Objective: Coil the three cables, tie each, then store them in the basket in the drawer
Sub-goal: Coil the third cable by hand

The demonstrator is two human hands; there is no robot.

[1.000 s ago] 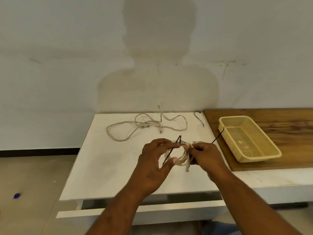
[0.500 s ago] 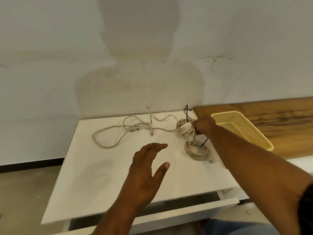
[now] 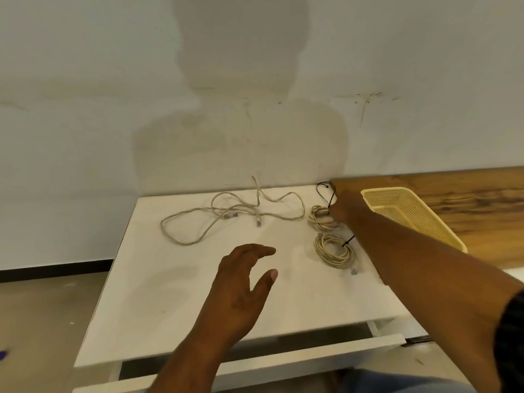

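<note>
Three beige cables lie on the white table [image 3: 170, 293]. One loose cable [image 3: 226, 214] sprawls uncoiled at the back. A coiled cable [image 3: 334, 251] with a black tie [image 3: 348, 240] rests at the right. Beyond it, a second coiled cable [image 3: 319, 219] sits on the table, and my right hand [image 3: 344, 208] grips its right side; the fingertips are hidden. A spare black tie [image 3: 324, 188] curls just behind that coil, by my knuckles. My left hand [image 3: 243, 279] hovers over the table's middle, fingers relaxed and holding nothing. The yellow basket [image 3: 411, 214] stands to the right.
The basket sits on a wooden board [image 3: 467, 199] that adjoins the table on the right. Under the table's front edge a white drawer [image 3: 283, 358] is pulled slightly out. A wall runs close behind the table.
Both hands were working on a coil near the table's front. My right hand has since carried that coil to the back right and lowered it onto the table; my left hand let go.
</note>
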